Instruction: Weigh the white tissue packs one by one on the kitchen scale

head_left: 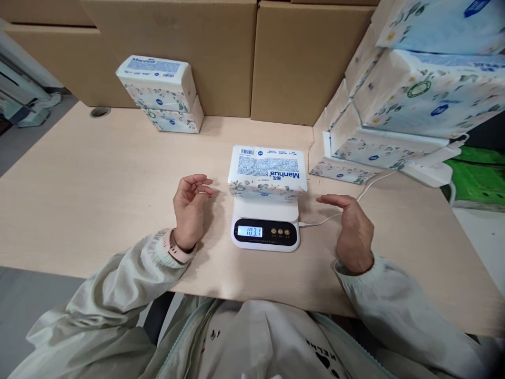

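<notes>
A white floral pack of tissues (267,169) marked "Manhua" rests on the rear of a white digital scale (265,239), its print upside down to me. The lit display reads about 103.1. To the left of the pack, my left hand (189,208) is held apart from it, fingers loosely curved and holding nothing. On the other side my right hand (353,229) stays clear of the pack, fingers stretched out and nothing in it. A white cable (325,220) runs from the scale's right side past my right fingertips.
Two stacked tissue packs (161,95) stand at the back left. A taller pile of tissue packs (418,105) rises at the right. Cardboard boxes (189,58) line the table's back edge. A round cable hole (100,112) sits in the far left of the wooden table (98,195).
</notes>
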The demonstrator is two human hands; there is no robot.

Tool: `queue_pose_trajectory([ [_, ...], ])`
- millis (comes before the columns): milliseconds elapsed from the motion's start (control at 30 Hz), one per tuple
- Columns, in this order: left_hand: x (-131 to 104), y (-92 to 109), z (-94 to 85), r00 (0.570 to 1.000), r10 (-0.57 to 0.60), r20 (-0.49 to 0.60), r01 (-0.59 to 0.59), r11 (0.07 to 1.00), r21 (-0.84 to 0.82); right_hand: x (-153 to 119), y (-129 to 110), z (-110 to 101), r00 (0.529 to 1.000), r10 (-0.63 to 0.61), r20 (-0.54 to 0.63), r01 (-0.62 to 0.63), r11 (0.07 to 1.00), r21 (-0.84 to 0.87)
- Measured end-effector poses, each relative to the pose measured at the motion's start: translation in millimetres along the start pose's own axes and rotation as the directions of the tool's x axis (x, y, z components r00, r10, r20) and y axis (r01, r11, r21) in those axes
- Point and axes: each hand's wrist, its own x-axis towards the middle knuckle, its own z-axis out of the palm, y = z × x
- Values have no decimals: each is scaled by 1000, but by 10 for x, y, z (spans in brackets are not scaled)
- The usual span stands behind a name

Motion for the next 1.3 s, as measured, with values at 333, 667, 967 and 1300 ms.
queue_pose_trajectory([
  [333,-6,15,9,1000,-27,16,27,999,26,-23,78,20,999,21,25,-23,997,72],
  [667,-13,48,11,996,-64,60,60,996,58,-19,31,30,1000,8,7,-9,998,67],
  [967,39,82,-67,989,-58,137,57,998,8,100,22,63,946,10,324,-40,996,85],
  [1300,-240,709,442,786,-8,618,33,999,-29,84,-195,293,946,-210,248,161,966,204],
])
